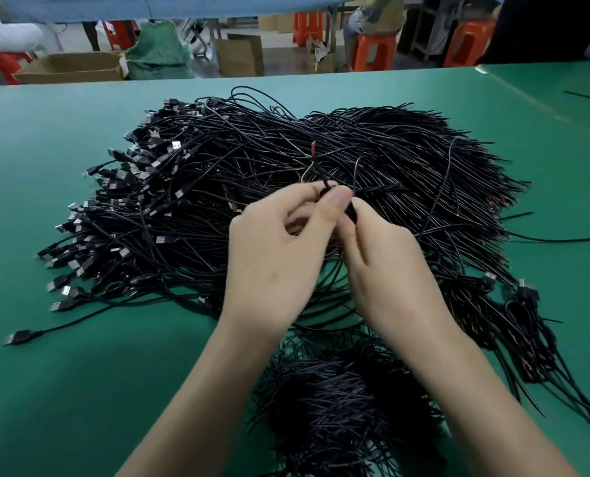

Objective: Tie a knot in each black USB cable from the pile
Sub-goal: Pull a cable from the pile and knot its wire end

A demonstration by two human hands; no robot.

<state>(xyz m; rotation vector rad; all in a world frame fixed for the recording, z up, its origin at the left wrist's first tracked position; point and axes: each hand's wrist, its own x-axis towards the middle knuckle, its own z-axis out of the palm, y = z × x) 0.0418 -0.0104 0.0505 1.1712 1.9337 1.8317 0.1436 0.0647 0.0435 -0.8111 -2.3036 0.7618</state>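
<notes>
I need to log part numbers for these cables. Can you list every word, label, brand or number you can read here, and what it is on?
None can be read.
USB plugs: bare metal, no marking shows.
Cardboard boxes: no print visible.
Tag on the long box: too small and blurred.

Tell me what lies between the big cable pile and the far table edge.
Head view: bare green table lies between the big cable pile and the far edge; only loose cable loops poke toward it.

Far beyond the fingers, past the green table [63,201], stand orange stools [373,51], open cardboard boxes [240,55] and a green sack [157,51]. A seated person [376,15] is there, up and right of the fingers.
</notes>
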